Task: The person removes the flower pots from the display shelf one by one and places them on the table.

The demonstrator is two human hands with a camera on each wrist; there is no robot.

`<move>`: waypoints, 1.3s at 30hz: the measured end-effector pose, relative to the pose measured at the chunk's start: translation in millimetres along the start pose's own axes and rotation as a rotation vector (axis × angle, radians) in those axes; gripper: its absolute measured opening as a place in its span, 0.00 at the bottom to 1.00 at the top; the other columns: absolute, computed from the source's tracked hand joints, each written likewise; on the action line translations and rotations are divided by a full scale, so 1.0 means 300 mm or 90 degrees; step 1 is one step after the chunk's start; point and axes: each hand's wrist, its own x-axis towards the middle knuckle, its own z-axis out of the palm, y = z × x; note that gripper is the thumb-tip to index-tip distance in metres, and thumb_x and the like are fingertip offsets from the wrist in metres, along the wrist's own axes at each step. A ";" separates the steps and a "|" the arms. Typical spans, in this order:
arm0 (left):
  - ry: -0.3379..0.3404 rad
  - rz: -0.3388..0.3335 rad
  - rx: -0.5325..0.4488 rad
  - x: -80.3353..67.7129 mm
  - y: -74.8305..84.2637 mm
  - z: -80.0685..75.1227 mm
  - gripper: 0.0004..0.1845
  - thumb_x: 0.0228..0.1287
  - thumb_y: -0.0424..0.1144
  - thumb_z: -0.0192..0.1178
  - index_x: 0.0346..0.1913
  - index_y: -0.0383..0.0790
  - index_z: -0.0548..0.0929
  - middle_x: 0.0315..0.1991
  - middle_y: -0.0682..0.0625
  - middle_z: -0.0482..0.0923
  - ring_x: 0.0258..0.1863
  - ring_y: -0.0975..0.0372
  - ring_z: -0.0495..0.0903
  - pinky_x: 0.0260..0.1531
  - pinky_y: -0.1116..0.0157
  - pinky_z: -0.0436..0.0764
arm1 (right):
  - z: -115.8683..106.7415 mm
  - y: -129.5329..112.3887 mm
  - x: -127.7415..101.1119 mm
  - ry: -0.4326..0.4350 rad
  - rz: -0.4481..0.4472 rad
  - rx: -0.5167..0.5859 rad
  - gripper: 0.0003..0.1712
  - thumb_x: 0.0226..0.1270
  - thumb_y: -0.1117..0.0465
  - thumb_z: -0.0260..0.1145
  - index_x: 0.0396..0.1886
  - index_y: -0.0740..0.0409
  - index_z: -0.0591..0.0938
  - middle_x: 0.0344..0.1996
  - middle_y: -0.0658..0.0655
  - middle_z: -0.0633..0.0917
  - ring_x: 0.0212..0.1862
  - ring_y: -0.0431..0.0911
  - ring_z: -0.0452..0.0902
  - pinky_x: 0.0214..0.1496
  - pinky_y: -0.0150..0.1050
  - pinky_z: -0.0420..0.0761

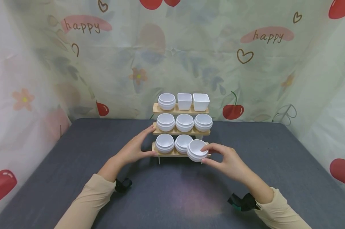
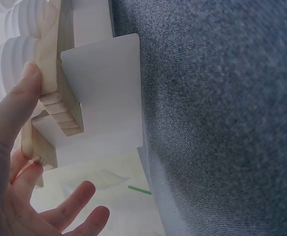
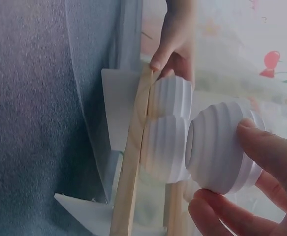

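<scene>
A three-tier stand holds white bowls on wooden boards; its bottom board (image 1: 172, 155) faces me. My right hand (image 1: 229, 160) pinches a white ribbed bowl (image 1: 196, 152) between thumb and fingers, in front of the bottom board's right end. In the right wrist view this bowl (image 3: 217, 150) is tilted on its side, apart from the board. Two round bowls (image 1: 165, 143) stand on the bottom board, the right one partly covered by the held bowl. My left hand (image 1: 133, 148) spreads against the stand's left side, thumb (image 2: 22, 93) at the bottom board's end, fingers by the middle board.
The middle board (image 1: 181, 132) carries three round bowls (image 1: 185, 122). On the top board (image 1: 176, 111) are one round bowl (image 1: 166, 101) and two square bowls (image 1: 184, 101). White side plates (image 2: 104, 83) support the stand on a dark grey tabletop (image 1: 161, 197). Behind hangs a printed curtain (image 1: 189, 70).
</scene>
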 end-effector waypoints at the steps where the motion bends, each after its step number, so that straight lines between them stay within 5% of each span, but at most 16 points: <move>1: 0.000 -0.001 0.001 0.000 0.000 0.000 0.50 0.48 0.45 0.72 0.72 0.45 0.54 0.75 0.46 0.48 0.73 0.51 0.53 0.70 0.47 0.60 | 0.003 -0.002 -0.002 0.001 -0.006 0.003 0.16 0.53 0.60 0.72 0.43 0.50 0.81 0.41 0.48 0.84 0.42 0.36 0.77 0.51 0.37 0.82; 16: 0.001 -0.005 0.006 -0.001 0.000 0.000 0.50 0.48 0.46 0.72 0.72 0.46 0.54 0.75 0.47 0.48 0.73 0.51 0.54 0.69 0.47 0.61 | 0.069 -0.021 -0.013 -0.013 -0.080 0.032 0.16 0.50 0.61 0.74 0.40 0.51 0.82 0.36 0.46 0.85 0.40 0.34 0.77 0.46 0.34 0.81; 39: 0.004 -0.004 -0.003 -0.001 -0.003 0.002 0.50 0.48 0.45 0.72 0.72 0.45 0.55 0.75 0.47 0.48 0.72 0.51 0.55 0.69 0.50 0.64 | 0.175 -0.023 -0.010 -0.105 -0.110 0.072 0.14 0.55 0.57 0.71 0.41 0.52 0.81 0.38 0.48 0.85 0.41 0.38 0.79 0.47 0.36 0.81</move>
